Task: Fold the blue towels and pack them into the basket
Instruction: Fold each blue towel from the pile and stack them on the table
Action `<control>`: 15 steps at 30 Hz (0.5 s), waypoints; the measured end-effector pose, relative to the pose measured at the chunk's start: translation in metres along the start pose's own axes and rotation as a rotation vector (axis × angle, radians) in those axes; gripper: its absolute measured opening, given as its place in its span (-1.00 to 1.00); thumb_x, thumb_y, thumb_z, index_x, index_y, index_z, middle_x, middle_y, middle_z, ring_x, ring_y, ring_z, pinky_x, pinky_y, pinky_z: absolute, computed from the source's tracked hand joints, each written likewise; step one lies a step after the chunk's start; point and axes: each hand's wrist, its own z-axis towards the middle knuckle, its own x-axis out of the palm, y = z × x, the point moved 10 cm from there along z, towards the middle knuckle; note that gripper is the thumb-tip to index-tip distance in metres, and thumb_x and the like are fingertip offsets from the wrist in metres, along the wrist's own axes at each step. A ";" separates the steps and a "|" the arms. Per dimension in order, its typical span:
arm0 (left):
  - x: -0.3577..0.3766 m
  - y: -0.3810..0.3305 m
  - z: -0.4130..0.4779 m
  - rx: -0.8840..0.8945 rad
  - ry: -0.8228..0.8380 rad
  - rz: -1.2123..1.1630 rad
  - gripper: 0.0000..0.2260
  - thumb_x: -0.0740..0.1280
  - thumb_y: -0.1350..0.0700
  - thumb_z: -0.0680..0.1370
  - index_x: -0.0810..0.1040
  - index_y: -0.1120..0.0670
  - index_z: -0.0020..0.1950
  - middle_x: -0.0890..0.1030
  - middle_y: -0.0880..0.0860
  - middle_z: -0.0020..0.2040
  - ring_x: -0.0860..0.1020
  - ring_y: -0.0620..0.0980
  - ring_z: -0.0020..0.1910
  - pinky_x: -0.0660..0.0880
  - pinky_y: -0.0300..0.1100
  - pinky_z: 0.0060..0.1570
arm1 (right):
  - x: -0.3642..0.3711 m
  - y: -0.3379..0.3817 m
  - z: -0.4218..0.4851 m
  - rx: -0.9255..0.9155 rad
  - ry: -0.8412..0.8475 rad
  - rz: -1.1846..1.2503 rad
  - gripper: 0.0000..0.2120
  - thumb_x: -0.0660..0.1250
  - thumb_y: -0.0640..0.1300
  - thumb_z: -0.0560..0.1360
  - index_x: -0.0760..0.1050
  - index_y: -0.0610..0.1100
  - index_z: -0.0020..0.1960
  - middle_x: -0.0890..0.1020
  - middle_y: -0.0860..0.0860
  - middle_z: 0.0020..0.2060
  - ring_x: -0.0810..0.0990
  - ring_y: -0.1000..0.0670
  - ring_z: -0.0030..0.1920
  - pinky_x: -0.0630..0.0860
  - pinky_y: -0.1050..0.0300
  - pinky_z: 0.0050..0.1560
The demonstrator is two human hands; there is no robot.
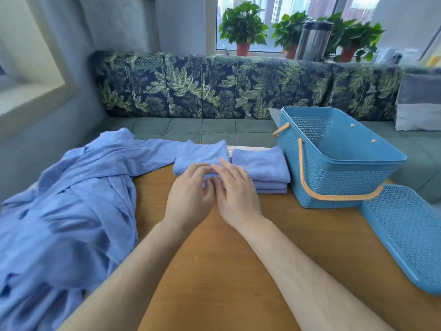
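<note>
A folded blue towel lies at the far middle of the wooden table. My left hand and my right hand rest side by side on its near edge, fingers fairly straight and pressing down. Right of it sits a stack of folded blue towels. The blue plastic basket with orange handles stands further right, with nothing visible inside. A heap of unfolded blue towels covers the table's left side.
The basket's blue lid lies on the table at the right edge. Behind the table runs a green sofa with leaf-print cushions. Potted plants and a metal flask stand on the windowsill.
</note>
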 end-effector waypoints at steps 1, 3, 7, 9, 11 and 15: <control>-0.017 0.007 -0.005 0.003 -0.029 0.020 -0.74 0.30 0.15 0.59 0.58 0.08 0.27 0.57 -0.04 0.29 0.58 -0.02 0.14 0.49 -0.17 0.08 | 0.003 0.019 0.001 -0.035 0.002 0.022 -0.60 0.08 0.03 0.65 0.48 -0.02 0.40 0.48 -0.01 0.44 0.43 -0.13 0.39 0.42 -0.13 0.34; -0.050 0.022 -0.016 0.000 -0.071 0.068 -0.73 0.29 0.17 0.58 0.59 0.11 0.26 0.57 0.00 0.28 0.58 0.00 0.16 0.49 -0.14 0.13 | 0.014 0.054 0.003 -0.099 0.017 0.059 -0.60 0.09 0.02 0.65 0.48 -0.03 0.41 0.52 -0.02 0.41 0.45 -0.11 0.37 0.43 -0.10 0.33; -0.103 0.066 -0.041 -0.075 -0.103 0.168 -0.71 0.31 0.17 0.52 0.62 0.08 0.23 0.56 0.01 0.29 0.57 0.06 0.21 0.51 0.00 0.18 | 0.057 0.116 0.000 -0.190 0.107 0.088 -0.57 0.07 0.01 0.66 0.48 -0.08 0.44 0.53 -0.03 0.40 0.47 -0.10 0.37 0.40 -0.06 0.37; -0.125 0.097 -0.057 -0.154 -0.103 0.270 -0.71 0.34 0.14 0.49 0.63 0.06 0.20 0.57 0.02 0.28 0.57 0.10 0.20 0.49 0.04 0.15 | 0.083 0.143 -0.005 -0.229 0.179 0.096 -0.56 0.08 0.01 0.65 0.46 -0.08 0.45 0.51 -0.04 0.42 0.46 -0.11 0.38 0.40 -0.06 0.38; -0.142 0.127 -0.072 -0.219 -0.075 0.402 -0.67 0.29 0.08 0.45 0.65 0.06 0.18 0.60 0.05 0.26 0.58 0.15 0.21 0.49 0.06 0.14 | 0.107 0.169 -0.012 -0.247 0.270 0.099 -0.56 0.09 0.01 0.65 0.44 -0.05 0.48 0.47 -0.03 0.46 0.44 -0.10 0.39 0.41 -0.07 0.38; -0.162 0.171 -0.100 -0.324 -0.037 0.501 -0.68 0.24 0.09 0.42 0.70 0.06 0.06 0.66 0.04 0.16 0.61 0.14 0.15 0.49 0.05 0.08 | 0.145 0.204 -0.021 -0.233 0.444 0.129 -0.57 0.17 -0.04 0.67 0.35 -0.01 0.54 0.40 0.02 0.51 0.38 -0.09 0.44 0.32 -0.04 0.44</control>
